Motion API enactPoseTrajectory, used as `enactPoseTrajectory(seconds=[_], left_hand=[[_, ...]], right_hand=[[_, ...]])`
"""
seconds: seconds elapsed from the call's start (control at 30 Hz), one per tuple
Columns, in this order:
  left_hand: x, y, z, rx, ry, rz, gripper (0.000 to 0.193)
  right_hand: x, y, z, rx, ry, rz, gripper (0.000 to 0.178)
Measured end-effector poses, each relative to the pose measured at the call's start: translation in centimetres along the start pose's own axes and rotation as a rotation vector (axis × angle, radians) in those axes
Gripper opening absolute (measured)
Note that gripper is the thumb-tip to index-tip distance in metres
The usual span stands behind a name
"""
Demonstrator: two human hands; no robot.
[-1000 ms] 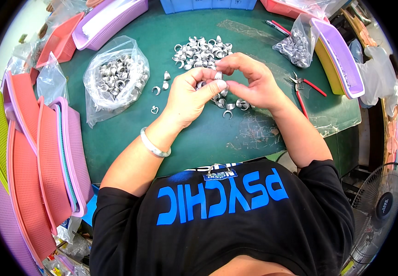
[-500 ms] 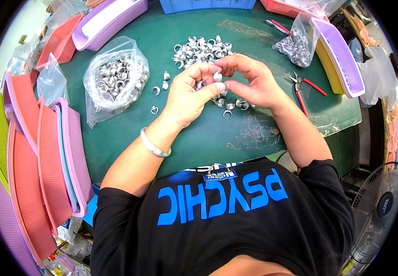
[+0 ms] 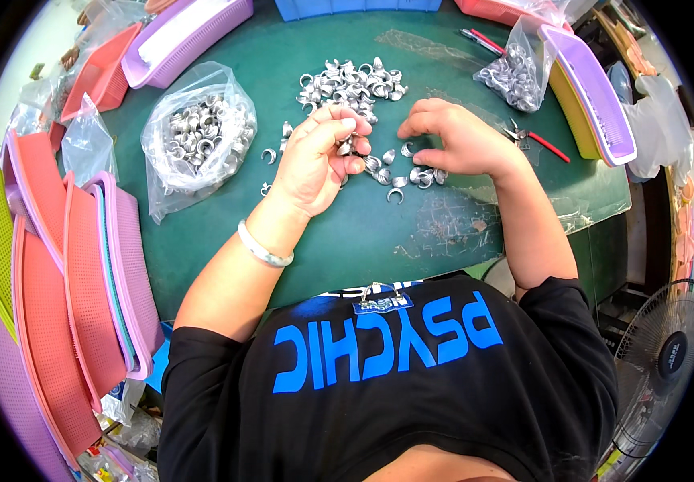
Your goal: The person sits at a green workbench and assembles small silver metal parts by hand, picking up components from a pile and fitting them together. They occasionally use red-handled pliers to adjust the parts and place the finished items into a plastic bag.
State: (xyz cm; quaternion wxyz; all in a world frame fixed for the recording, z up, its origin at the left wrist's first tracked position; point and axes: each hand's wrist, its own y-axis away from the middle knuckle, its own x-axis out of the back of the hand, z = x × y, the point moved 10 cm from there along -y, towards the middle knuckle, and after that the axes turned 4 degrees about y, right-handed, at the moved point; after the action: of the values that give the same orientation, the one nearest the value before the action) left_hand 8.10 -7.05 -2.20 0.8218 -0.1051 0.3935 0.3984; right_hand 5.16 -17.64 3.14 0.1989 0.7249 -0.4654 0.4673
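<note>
My left hand [image 3: 320, 157] is curled around a few small silver metal rings [image 3: 347, 148], pinched between thumb and fingers above the green table mat [image 3: 347, 241]. My right hand [image 3: 453, 138] rests palm down on the mat, fingers spread over several loose silver rings [image 3: 399, 174] lying between the two hands. A larger heap of the same rings [image 3: 351, 80] lies just beyond both hands. A silver bangle [image 3: 262, 249] circles my left wrist.
A clear plastic bag of rings [image 3: 198, 136] lies at the left, another bag [image 3: 511, 72] at the far right by a purple and yellow basket [image 3: 596, 96]. Red-handled pliers [image 3: 539, 140] lie right of my right hand. Stacked pink, purple and green baskets [image 3: 66, 273] line the left edge.
The two hands, which were pressed together over one ring, have come apart. My right hand has dropped flat onto the loose rings; my left hand keeps its rings.
</note>
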Motion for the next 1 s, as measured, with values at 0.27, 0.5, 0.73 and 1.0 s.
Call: enactPoseTrajectory(seconds=[0.27, 0.5, 0.73, 1.0], left_hand=[[0.4, 0.2, -0.6, 0.028, -0.140, 0.091, 0.009], [-1.3, 0.9, -0.2, -0.040, -0.494, 0.095, 0.012], [-0.7, 0.9, 0.8, -0.151, -0.490, 0.139, 0.012], [-0.6, 0.9, 1.6, -0.206, -0.487, 0.147, 0.019]], right_hand=[[0.5, -0.4, 0.7, -0.143, -0.250, 0.109, 0.019], [1.1, -0.5, -0.9, -0.057, -0.413, 0.376, 0.014], [0.8, -0.4, -1.0, -0.012, -0.552, 0.446, 0.017], [1.3, -0.2, -1.8, 0.036, -0.524, 0.492, 0.021]])
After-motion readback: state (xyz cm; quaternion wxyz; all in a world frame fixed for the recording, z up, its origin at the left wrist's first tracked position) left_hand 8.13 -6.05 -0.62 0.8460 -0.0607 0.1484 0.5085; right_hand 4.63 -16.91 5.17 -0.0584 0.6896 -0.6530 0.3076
